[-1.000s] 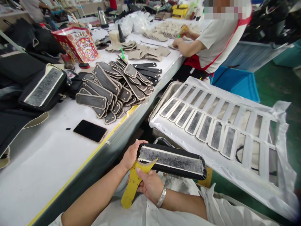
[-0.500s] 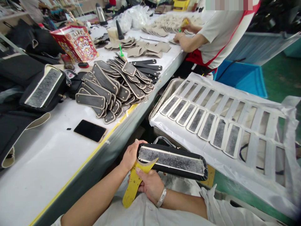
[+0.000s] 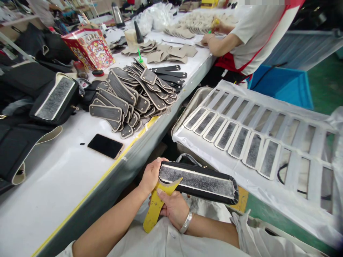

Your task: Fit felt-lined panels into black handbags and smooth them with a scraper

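Note:
My left hand (image 3: pixel 151 175) is closed on the left end of a black bag (image 3: pixel 235 191), its fingers partly hidden behind it. The bag's long base faces up, with a mottled grey panel (image 3: pixel 198 181) edged in white strips. In my right hand (image 3: pixel 177 210) is a flat yellow scraper (image 3: pixel 153 213) with a curved, crescent-shaped end, thumb on its face. The scraper's pointed tip overlaps the near edge of the panel; whether it touches cannot be told. A silvery bracelet (image 3: pixel 187 222) circles my right wrist.
A white sheet (image 3: pixel 187 141) with rectangular cutouts and several grey panels (image 3: pixel 269 159) lies to the right. On the table (image 3: pixel 66 185) are a phone (image 3: pixel 105 145), piled black straps (image 3: pixel 115 96), a red box (image 3: pixel 92 50) and black bags (image 3: pixel 29 89). A co-worker (image 3: pixel 249 39) works at the far side.
The whole view has shifted slightly, with most things a little farther right. Both hands keep their grip, and the scraper stays at nearly the same spot against the bag.

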Action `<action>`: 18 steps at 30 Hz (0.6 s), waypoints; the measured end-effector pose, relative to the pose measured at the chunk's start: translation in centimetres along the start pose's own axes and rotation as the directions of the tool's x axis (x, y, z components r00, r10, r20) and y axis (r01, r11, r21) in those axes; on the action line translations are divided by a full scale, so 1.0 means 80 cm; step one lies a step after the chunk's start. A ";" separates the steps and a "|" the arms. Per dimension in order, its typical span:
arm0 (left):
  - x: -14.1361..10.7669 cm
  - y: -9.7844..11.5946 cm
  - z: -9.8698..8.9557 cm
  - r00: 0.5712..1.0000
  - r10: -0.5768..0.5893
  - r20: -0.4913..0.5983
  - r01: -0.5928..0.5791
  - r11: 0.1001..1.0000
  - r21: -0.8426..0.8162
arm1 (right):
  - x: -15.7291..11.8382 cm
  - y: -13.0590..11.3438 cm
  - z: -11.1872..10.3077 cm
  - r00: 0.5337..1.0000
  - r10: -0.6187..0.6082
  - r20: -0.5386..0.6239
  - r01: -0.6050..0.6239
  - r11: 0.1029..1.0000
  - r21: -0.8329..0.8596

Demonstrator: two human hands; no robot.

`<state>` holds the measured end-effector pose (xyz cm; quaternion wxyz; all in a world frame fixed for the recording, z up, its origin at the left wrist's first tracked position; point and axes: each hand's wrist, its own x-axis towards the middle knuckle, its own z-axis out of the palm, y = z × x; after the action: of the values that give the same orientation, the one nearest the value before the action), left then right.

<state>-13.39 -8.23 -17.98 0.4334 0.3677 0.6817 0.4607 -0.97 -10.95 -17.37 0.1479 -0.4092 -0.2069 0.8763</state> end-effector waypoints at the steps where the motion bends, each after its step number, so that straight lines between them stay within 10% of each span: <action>1: 0.000 0.000 0.000 1.000 0.008 -0.005 -0.008 1.000 0.017 | 0.000 0.000 0.000 1.000 0.001 -0.009 -0.001 1.000 -0.001; 18: 0.003 0.020 0.013 0.986 0.149 -0.081 -0.109 0.922 0.371 | -0.002 -0.004 0.001 0.994 -0.069 -0.090 0.064 0.996 -0.060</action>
<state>-12.36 -7.24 -16.70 0.2888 0.4607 0.7521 0.3724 -0.89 -10.79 -17.09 0.1747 -0.4462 -0.2383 0.8448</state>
